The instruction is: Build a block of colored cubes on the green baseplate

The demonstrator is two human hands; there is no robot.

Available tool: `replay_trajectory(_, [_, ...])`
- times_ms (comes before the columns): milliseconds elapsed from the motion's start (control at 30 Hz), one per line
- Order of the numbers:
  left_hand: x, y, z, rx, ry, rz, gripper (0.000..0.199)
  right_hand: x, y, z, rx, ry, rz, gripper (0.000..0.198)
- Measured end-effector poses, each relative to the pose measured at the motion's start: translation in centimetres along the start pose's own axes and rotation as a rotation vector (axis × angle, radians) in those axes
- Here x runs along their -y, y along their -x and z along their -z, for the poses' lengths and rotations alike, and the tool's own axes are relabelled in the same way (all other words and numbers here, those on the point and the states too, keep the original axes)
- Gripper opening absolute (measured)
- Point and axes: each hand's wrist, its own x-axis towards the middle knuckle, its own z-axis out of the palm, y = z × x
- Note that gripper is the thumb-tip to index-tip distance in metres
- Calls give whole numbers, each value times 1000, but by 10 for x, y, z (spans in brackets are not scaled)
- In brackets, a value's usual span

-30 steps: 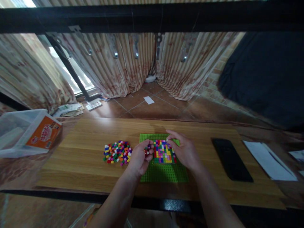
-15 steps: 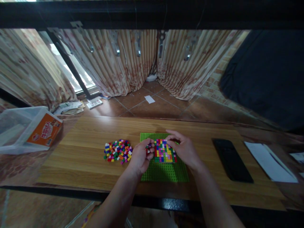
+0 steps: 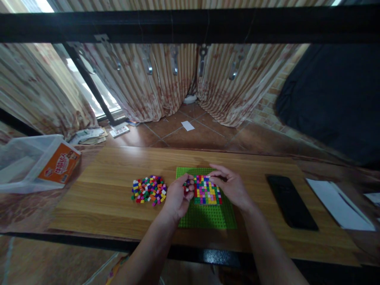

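A square patch of small colourful toy bricks (image 3: 208,192) sits on a green studded baseplate (image 3: 208,217). My left hand (image 3: 178,196) is at the patch's left edge, fingers curled around several small bricks (image 3: 187,186), partly hidden by the fingers. Over the patch's top right corner is my right hand (image 3: 230,186), thumb and index finger brought together at the top row. Whatever lies between those fingertips is too small to make out. To the left, a loose pile of small bricks (image 3: 149,190) in many colours lies on the wooden board (image 3: 103,190).
A black phone-like slab (image 3: 291,202) and white paper (image 3: 338,204) lie at the right. At the far left stands a clear plastic bin (image 3: 26,162) with an orange label. A dark horizontal bar (image 3: 190,25) crosses above, with metal hooks hanging below it.
The whole view has shifted slightly downward in the picture as the head moved. Both hands keep nearly the same place over the brick patch.
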Motion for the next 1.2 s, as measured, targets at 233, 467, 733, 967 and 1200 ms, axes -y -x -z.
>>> replay_trajectory(233, [-10,8,-1,12,385,-2,20,32,18,-1,-284,106,157,22])
replay_trajectory(467, [-3,21,-7,147,403,-19,22,59,55,-33,-73,189,331,16])
replay_trajectory(733, [5,28,-5,248,351,12,25,59,54,-41,12,239,364,21])
replay_trajectory(967, [6,28,-3,255,307,9,25,51,50,-44,49,277,371,19])
replay_trajectory(1200, [7,28,-6,189,353,30,23,53,47,-42,-115,37,256,12])
